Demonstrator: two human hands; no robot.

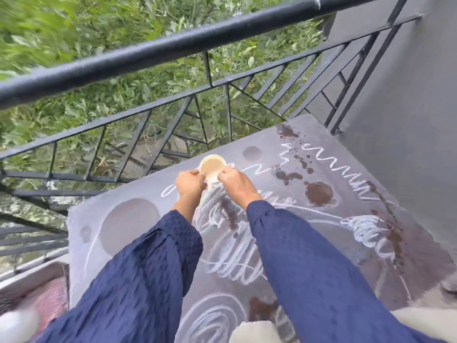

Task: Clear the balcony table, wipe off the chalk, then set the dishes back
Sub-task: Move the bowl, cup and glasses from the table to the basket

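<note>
Closest in, right under the arms, there's a pale blurry shape point(254, 331) at the near edge. It's too smeared to say what it is. Two dark blue sleeves point(138, 268) reach forward over the grey desk point(146, 191).

The desk is a proper mess. Below and between the wrists it's covered in white chalk scribbles point(232, 266), loops and zigzags. Off to the right of the right grip there are brown wet-looking stains point(319, 194), one a big round blot with smaller spatters trailing past it. Down-left of the left grip there's a large round patch point(128, 224) with no chalk on it.

The left grip point(190, 185) and right grip point(235, 181) are close together, fingers curled in, each pinching a side of a small cream cup point(212, 167). The cup sits between them, just past the fingertips, out by the far edge of the desk. It's mouth-up with a tan inside, and I can't tell whether it's resting on the desk or lifted off it.

Beyond the cup there's a black metal railing point(173, 45) with diagonal bars, then thick green foliage point(74, 33) behind it. A plain grey wall point(408, 120) runs along far right of the grips.
</note>
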